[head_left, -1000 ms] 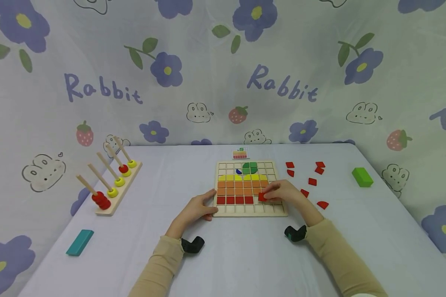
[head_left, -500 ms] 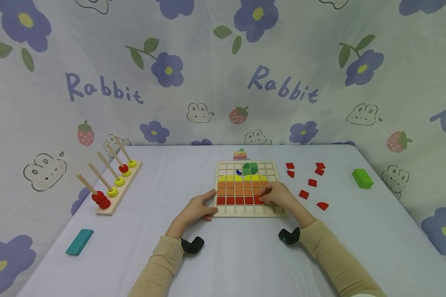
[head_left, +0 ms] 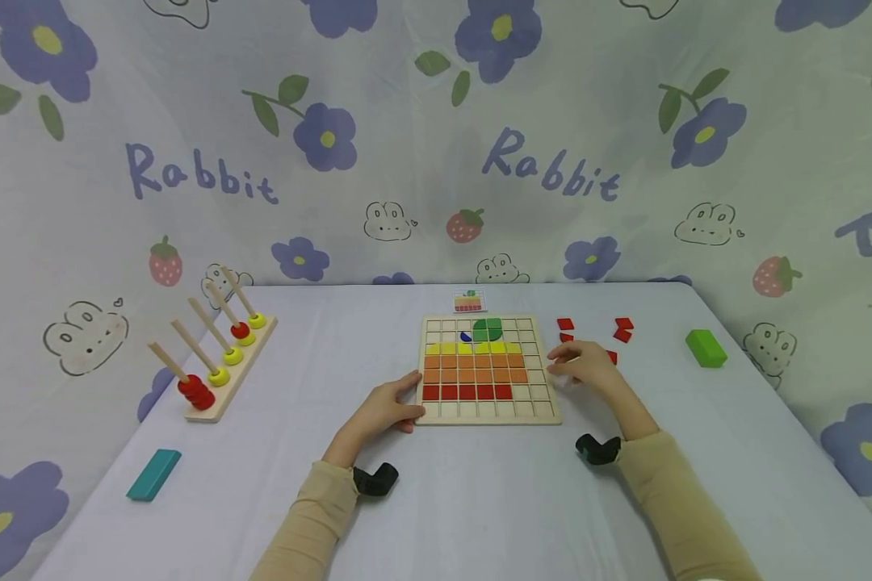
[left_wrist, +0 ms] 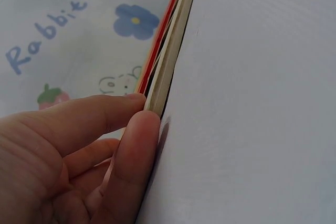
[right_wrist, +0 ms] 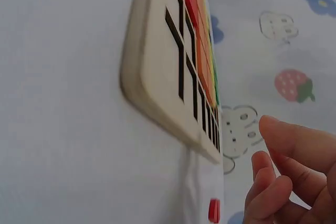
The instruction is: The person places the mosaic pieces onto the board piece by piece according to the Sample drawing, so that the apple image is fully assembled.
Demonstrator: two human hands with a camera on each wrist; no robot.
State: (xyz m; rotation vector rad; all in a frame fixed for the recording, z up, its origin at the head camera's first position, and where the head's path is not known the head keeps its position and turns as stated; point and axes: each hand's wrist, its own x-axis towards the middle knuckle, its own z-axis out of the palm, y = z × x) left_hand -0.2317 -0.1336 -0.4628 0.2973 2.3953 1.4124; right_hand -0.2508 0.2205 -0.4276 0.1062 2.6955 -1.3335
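A wooden grid board (head_left: 487, 418) lies on the table, bearing rows of red, orange and yellow tiles with green and blue pieces above. My left hand (head_left: 382, 410) rests at the board's left edge. Its index finger and thumb touch that edge some way apart, the thumb near the front corner in the left wrist view. My right hand (head_left: 587, 365) hovers just right of the board, fingers loosely bent and holding nothing. Loose red tiles (head_left: 565, 323) lie around it, partly hidden under the hand. The right wrist view shows one red piece (right_wrist: 214, 211) below the fingers.
A small picture card (head_left: 469, 301) stands behind the board. At the left is a peg stand (head_left: 257, 355) with red and yellow beads, with a teal block (head_left: 154, 475) in front of it. A green block (head_left: 706, 348) lies at the far right.
My right hand set a red tile at the right end of the red row, let go, and moved right off the board toward the loose tiles. The left hand stayed in place.
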